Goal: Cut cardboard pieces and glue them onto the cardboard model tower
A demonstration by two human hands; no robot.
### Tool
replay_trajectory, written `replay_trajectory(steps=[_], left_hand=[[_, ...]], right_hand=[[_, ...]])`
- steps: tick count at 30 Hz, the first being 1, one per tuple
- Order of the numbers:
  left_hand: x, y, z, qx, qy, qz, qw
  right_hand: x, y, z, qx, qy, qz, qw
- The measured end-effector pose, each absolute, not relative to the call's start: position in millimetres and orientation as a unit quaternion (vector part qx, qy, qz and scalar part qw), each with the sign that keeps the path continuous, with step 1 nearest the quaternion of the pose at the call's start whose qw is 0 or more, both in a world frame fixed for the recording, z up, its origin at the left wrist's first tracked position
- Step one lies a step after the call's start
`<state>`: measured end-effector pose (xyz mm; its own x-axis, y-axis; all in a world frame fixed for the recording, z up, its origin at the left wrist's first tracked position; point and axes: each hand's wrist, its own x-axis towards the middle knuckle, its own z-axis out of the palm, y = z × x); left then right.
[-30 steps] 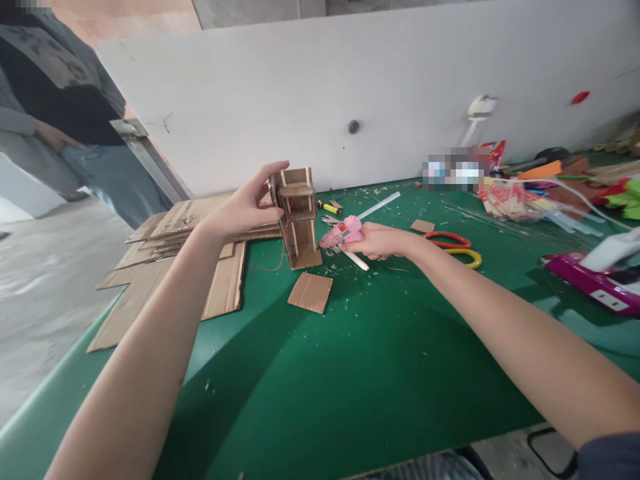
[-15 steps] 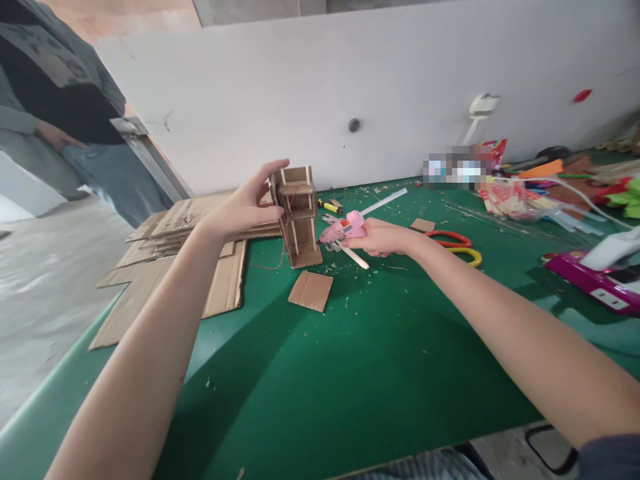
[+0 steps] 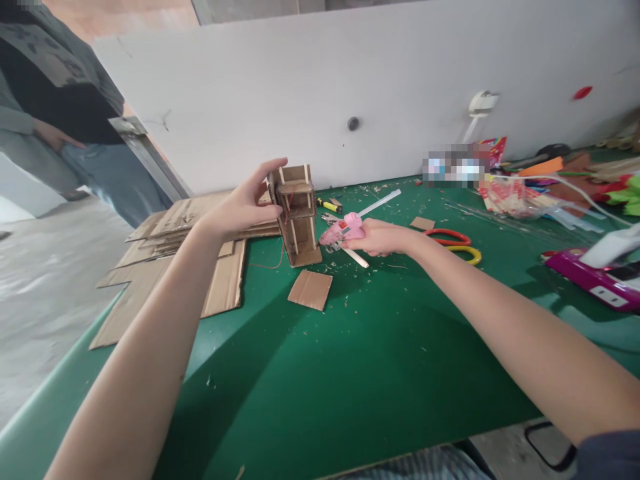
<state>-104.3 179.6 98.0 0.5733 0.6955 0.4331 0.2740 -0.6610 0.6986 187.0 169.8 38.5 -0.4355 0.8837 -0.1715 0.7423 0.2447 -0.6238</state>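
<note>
My left hand [image 3: 253, 203] grips the upper left side of a small cardboard tower [image 3: 302, 212] with shelves and pale sticks at its corners. The tower stands nearly upright on the green table, and a thin reddish wire trails from its left side. In my right hand [image 3: 380, 237] is a pink glue gun [image 3: 344, 231], its nozzle close to the tower's lower right edge; I cannot tell whether it touches. A clear glue stick [image 3: 381, 203] pokes out of the gun's back. In front of the tower lies a square cardboard piece [image 3: 311, 290].
Cardboard sheets [image 3: 170, 230] are stacked at the left. Behind the tower lies a yellow-black tool [image 3: 330, 205]. Scissors [image 3: 463, 245] with red and yellow handles lie right of my hand. A purple power strip [image 3: 590, 279] and craft supplies [image 3: 520, 197] fill the right. A person [image 3: 65, 100] stands beyond the table.
The back end of the glue stick and gun has shifted slightly left. My left hand keeps its hold on the tower, and little else differs.
</note>
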Motion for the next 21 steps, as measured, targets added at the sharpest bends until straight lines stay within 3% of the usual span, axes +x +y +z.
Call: replay_trajectory(steps=[14,21], left_hand=[[-105.2,181.5,97.1,0.841,0.285,0.357,0.291],[-103.4,180.6,97.4,0.831,0.294,0.359,0.306]], right_hand=[[188.4,164.0,49.1,-0.516,-0.796,0.3,0.103],[168.7,153.1,43.8,-0.414,-0.837,0.321,0.159]])
